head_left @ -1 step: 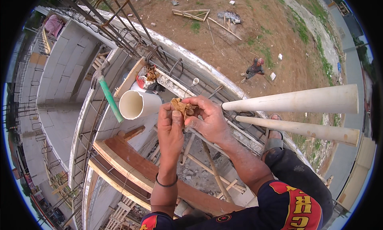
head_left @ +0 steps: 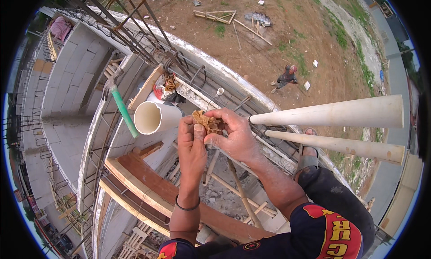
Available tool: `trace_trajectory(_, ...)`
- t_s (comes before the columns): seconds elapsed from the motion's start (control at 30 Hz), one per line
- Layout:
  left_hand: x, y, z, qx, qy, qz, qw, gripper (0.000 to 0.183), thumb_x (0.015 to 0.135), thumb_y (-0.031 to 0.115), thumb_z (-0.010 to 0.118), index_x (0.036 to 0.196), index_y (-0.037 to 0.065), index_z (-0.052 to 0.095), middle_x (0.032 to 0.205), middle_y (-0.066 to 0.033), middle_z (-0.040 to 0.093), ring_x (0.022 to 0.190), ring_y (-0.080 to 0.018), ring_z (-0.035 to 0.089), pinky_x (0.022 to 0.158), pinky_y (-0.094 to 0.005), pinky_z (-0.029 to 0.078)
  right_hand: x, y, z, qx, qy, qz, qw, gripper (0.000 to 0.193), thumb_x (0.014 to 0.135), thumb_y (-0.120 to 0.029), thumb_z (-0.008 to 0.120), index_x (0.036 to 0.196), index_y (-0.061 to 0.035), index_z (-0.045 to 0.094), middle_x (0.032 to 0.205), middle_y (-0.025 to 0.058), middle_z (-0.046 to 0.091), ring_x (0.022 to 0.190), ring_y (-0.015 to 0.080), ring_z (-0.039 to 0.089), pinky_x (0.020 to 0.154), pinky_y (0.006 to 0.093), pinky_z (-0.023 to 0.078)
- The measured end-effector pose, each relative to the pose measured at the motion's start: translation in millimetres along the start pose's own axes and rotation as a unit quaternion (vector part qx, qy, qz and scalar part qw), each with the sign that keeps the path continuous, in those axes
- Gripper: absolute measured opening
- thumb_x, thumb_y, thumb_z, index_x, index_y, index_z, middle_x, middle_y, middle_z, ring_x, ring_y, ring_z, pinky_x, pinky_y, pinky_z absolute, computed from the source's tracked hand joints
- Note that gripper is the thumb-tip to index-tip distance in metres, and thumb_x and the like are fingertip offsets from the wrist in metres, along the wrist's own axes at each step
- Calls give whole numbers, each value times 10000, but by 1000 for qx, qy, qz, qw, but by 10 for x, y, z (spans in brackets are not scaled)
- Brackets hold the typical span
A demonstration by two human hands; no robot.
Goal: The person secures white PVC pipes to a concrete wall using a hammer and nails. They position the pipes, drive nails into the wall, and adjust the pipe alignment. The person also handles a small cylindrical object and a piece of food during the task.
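Between both hands is a crinkled golden-brown piece [head_left: 205,120], thin and folded; I cannot tell whether it is paper or food. My left hand [head_left: 192,138] is closed on its left side, the thumb pressing the front. My right hand [head_left: 235,135] pinches its right side with thumb and fingers. Just left of the hands, the open end of a wide white pipe [head_left: 148,118] faces up. Beyond them, a plastic bag [head_left: 167,92] with similar brown crumpled bits rests by a wooden board.
A hammer with a green handle [head_left: 123,110] hangs on the rebar at left. Two long pale pipes [head_left: 332,113] rise at right. Rebar [head_left: 139,43] sticks up at the far left. Curved wooden formwork [head_left: 148,182] lies below. A person [head_left: 286,77] stands on the dirt ground beyond the wall.
My right thumb has shifted slightly left over the brown piece. Everything else looks the same.
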State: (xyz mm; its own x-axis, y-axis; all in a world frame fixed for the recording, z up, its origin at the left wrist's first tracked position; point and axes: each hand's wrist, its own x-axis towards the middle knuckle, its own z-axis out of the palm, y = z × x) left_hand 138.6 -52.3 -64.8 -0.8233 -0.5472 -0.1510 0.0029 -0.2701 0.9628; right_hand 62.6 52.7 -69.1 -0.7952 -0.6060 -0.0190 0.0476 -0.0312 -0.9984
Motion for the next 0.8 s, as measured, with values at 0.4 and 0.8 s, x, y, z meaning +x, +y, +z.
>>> trace_trajectory(0.4, 31, -216, 23, -271, 8, -74, 960, 119, 983, 109, 554, 1102, 96, 554, 1002, 10, 593, 918, -83, 548, 769, -240, 422, -44, 211, 121, 90, 122, -41, 988, 130, 834, 29, 683, 961, 16, 659, 926, 87, 682, 877, 131, 653, 764, 268, 527)
trace_trajectory(0.8, -33, -212, 94, -96, 76, 36, 992, 264, 1015, 228, 523, 1115, -9, 581, 1058, -70, 627, 921, -116, 584, 813, -248, 470, 24, 173, 2, -94, 95, -135, 982, 112, 830, -18, 707, 939, -15, 683, 1069, 84, 621, 968, 173, 619, 837, 285, 503)
